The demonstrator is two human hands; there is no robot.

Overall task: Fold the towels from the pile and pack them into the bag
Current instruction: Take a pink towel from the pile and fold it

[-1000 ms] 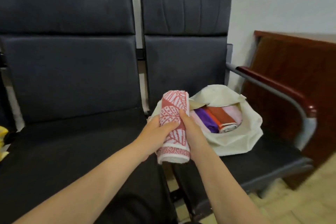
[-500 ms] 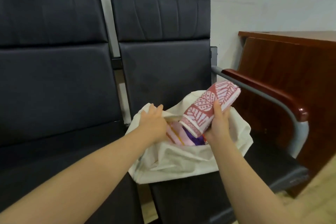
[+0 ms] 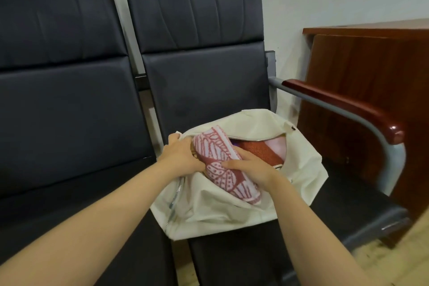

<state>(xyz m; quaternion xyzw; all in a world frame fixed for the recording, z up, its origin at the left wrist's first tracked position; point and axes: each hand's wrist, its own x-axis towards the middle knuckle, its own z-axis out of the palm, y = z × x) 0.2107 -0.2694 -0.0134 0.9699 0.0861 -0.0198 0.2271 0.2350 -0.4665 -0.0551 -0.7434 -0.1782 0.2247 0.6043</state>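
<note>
Dark padded seats (image 3: 69,111) against a pale wall set the scene, with a wood-capped armrest (image 3: 348,104) and a reddish wooden cabinet (image 3: 371,65) closing off the right side. Watching from my remote station, I see the patterned towel (image 3: 220,165) lying slantwise in the mouth of the bag (image 3: 209,211), its near end still poking over the front lip. A second ago both hands held that roll upright in front of the bag. Half a second ago the right one alone carried it above the opening. Now the left hand (image 3: 181,158) grips the bag's left rim, fingers (image 3: 174,140) curled over the cloth to hold the mouth wide, while the right hand (image 3: 250,167) wraps the roll and bears it downward. I judge this towel to be nearly packed, needing only a push deeper beside the orange towel (image 3: 262,150) and pink towel (image 3: 277,145) already inside. The pile is out of view, so I cannot tell how many remain. The roll is a thick cylinder of looped cotton, red leaf shapes on white. The bag is soft cream canvas, slumped and creased on the right-hand seat, with a metal zip (image 3: 174,199) edging its opening. The seats look like smooth leatherette with stitched panels.
</note>
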